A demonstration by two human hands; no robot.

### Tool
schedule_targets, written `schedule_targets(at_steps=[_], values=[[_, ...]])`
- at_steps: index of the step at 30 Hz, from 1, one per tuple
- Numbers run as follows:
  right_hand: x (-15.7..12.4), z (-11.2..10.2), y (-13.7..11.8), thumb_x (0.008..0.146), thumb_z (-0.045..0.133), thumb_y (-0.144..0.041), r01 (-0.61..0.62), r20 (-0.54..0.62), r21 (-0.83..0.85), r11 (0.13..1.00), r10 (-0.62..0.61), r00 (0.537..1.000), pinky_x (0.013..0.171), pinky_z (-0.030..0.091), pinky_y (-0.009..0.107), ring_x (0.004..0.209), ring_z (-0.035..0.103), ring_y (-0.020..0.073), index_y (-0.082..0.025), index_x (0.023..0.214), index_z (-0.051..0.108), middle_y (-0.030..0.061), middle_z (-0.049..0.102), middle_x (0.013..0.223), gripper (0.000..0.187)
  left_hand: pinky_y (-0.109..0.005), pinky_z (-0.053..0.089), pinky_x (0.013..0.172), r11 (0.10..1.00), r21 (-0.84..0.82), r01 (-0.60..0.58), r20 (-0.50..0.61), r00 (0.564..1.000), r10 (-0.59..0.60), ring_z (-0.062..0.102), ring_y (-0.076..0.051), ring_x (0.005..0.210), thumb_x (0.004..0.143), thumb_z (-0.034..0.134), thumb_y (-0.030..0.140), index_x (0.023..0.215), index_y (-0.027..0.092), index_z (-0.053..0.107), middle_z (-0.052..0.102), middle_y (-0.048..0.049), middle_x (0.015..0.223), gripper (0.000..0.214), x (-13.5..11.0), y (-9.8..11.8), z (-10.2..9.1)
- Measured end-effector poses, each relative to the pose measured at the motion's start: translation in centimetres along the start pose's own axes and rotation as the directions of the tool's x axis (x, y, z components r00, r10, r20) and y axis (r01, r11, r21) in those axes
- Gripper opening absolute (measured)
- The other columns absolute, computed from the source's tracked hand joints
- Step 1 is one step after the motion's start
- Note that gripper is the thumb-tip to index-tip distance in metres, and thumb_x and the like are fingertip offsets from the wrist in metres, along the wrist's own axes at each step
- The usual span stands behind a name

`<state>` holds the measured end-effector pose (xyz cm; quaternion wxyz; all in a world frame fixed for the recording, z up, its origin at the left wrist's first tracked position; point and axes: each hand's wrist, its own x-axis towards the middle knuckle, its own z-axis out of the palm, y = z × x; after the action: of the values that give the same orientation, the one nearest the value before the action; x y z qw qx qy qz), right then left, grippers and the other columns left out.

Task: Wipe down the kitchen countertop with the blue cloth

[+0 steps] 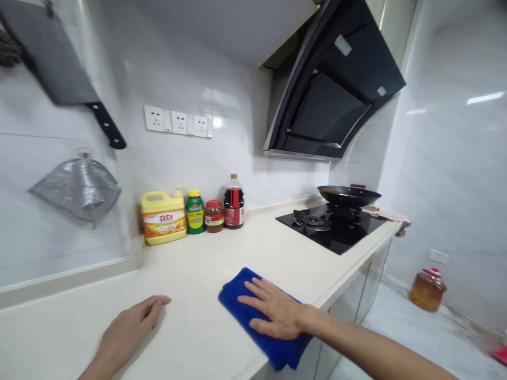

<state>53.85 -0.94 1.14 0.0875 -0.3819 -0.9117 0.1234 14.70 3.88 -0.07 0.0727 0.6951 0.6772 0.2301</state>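
Note:
A folded blue cloth (245,301) lies on the pale countertop (206,274), one end hanging over the front edge. Flat on top of it rests my right hand (275,311), fingers spread and pressing down rather than gripping. To the left, my left hand (132,324) is loosely closed on the counter, fingers together, with nothing visible in it. Behind the hands, along the wall, stand a yellow jug of detergent (164,219), a green bottle with a yellow cap (195,212), a red-lidded jar (214,216) and a dark sauce bottle (234,203).
A black gas hob (336,227) with a wok (348,196) on it sits at the right, under a black range hood (332,105). A cleaver (75,74) and a silver cloth (79,187) hang at left. An oil jug (428,290) stands on the floor.

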Motion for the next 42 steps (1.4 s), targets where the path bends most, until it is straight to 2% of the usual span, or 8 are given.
schedule_targets(at_steps=[4,8,13,17,21,27,36,42], values=[[-1.6,-0.6,4.1,0.101,0.024,-0.06,-0.16,-0.032,-0.017,0.987,0.16,0.987,0.124,0.006,0.048,0.152,0.007,0.0239,-0.032,0.155,0.03,0.003,0.015,0.165,0.061,-0.036,0.046,0.092,0.996,-0.055,0.067,0.12,0.991,-0.06,0.062,-0.025,0.111,0.09,0.025,0.046,0.11,0.036,0.068,0.07,0.0042,0.121,0.049,-1.4,1.9,-1.0],[-0.8,-1.3,10.4,0.103,0.017,-0.055,-0.47,-0.117,-0.115,0.875,0.458,0.881,0.122,0.004,0.052,0.151,0.014,0.0247,-0.032,0.154,0.032,0.0037,0.022,0.164,0.059,-0.038,0.044,0.091,0.995,-0.049,0.088,0.132,0.988,-0.081,0.062,-0.027,0.11,0.09,0.024,0.042,0.108,0.034,0.068,0.071,0.0018,0.117,0.048,-1.8,3.0,-1.4],[3.5,-2.4,16.4,0.103,0.02,-0.048,-0.727,-0.167,-0.18,0.663,0.708,0.686,0.12,0.01,0.051,0.152,0.013,0.0242,-0.035,0.156,0.024,0.0013,0.019,0.165,0.055,-0.04,0.043,0.085,0.989,0.002,0.145,0.132,0.981,-0.144,0.063,-0.029,0.103,0.091,0.022,0.042,0.107,0.036,0.067,0.073,0.0,0.106,0.048,-1.4,3.2,-1.1],[8.0,-3.0,19.0,0.102,0.016,-0.051,-0.794,-0.175,-0.155,0.588,0.775,0.608,0.117,0.012,0.056,0.151,0.011,0.0299,-0.031,0.158,0.02,0.0059,0.015,0.166,0.059,-0.04,0.042,0.081,0.984,0.029,0.176,0.145,0.973,-0.179,0.064,-0.029,0.099,0.091,0.023,0.044,0.106,0.039,0.066,0.073,0.0005,0.1,0.046,-1.1,3.1,-0.8],[12.2,-3.4,19.3,0.101,0.014,-0.053,-0.827,-0.155,-0.14,0.544,0.813,0.561,0.114,0.011,0.062,0.15,0.011,0.0354,-0.026,0.159,0.018,0.0109,0.012,0.166,0.064,-0.038,0.041,0.081,0.976,0.049,0.212,0.148,0.965,-0.217,0.063,-0.029,0.1,0.091,0.023,0.042,0.105,0.04,0.066,0.073,0.002,0.099,0.045,-1.0,3.4,-0.8],[18.4,-2.5,15.2,0.1,0.013,-0.054,-0.77,-0.108,-0.145,0.621,0.764,0.636,0.113,0.008,0.063,0.15,0.009,0.0357,-0.025,0.159,0.015,0.0117,0.009,0.166,0.066,-0.036,0.041,0.08,0.977,0.043,0.21,0.143,0.966,-0.214,0.064,-0.027,0.101,0.092,0.025,0.039,0.102,0.039,0.067,0.073,0.003,0.098,0.043,-1.2,3.6,-0.9],[28.3,1.0,3.7,0.099,0.014,-0.056,-0.556,-0.026,-0.144,0.818,0.559,0.829,0.114,0.004,0.064,0.151,0.005,0.036,-0.024,0.159,0.014,0.0122,0.007,0.166,0.069,-0.037,0.042,0.076,0.975,0.047,0.218,0.098,0.97,-0.221,0.066,-0.029,0.098,0.092,0.028,0.036,0.103,0.036,0.069,0.075,-0.0027,0.098,0.042,-1.5,4.1,-0.6],[32.5,3.0,-3.5,0.1,0.014,-0.057,-0.372,0.017,-0.157,0.915,0.379,0.925,0.115,0.004,0.063,0.151,0.004,0.0352,-0.024,0.159,0.014,0.0119,0.005,0.166,0.068,-0.036,0.046,0.08,0.977,-0.049,0.21,-0.018,0.977,-0.211,0.067,-0.027,0.101,0.094,0.032,0.034,0.107,0.034,0.068,0.075,-0.0045,0.101,0.039,-1.8,4.8,-0.4]])
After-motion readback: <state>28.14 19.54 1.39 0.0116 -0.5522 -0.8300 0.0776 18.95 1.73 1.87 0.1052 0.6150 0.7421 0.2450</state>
